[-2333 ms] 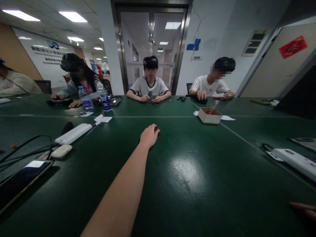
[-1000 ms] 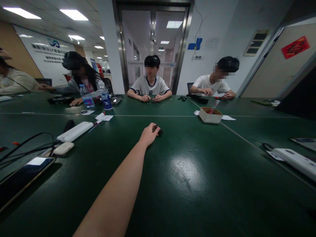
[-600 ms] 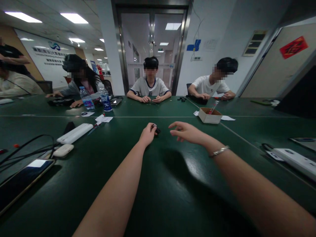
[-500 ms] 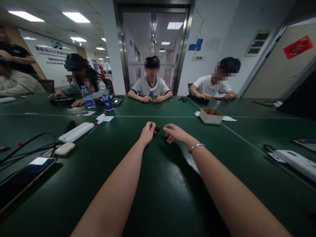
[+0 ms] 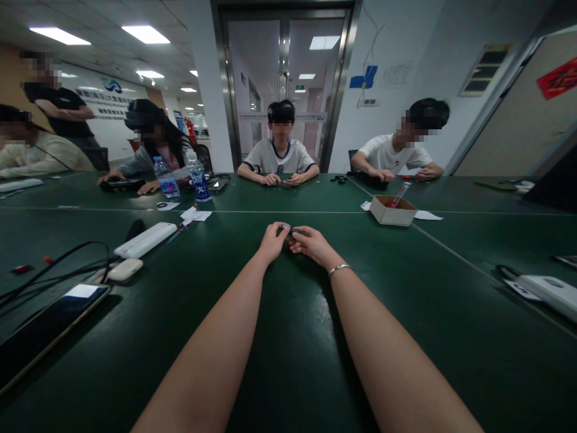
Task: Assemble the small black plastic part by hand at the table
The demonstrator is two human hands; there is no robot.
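Both hands meet over the middle of the green table (image 5: 288,325). My left hand (image 5: 273,242) is closed on a small dark object with a shiny metallic end (image 5: 285,227); its exact kind is too small to make out. From the other side, my right hand (image 5: 312,244) pinches the same object, thumb and index finger together at its right end, the other fingers curled beneath. A silver bracelet (image 5: 339,268) circles my right wrist. Fingers cover most of the object.
A cardboard box (image 5: 393,211) with a clear tube in it stands ahead right. On the left lie a phone (image 5: 49,337), cables and a white power strip (image 5: 145,240). Two bottles (image 5: 198,177) stand beyond. Another power strip (image 5: 552,294) lies right. Several people sit across the table.
My right hand has moved left and closed on the small dark object; before, it was apart with fingers spread. My left hand keeps its hold. The view has shifted slightly.
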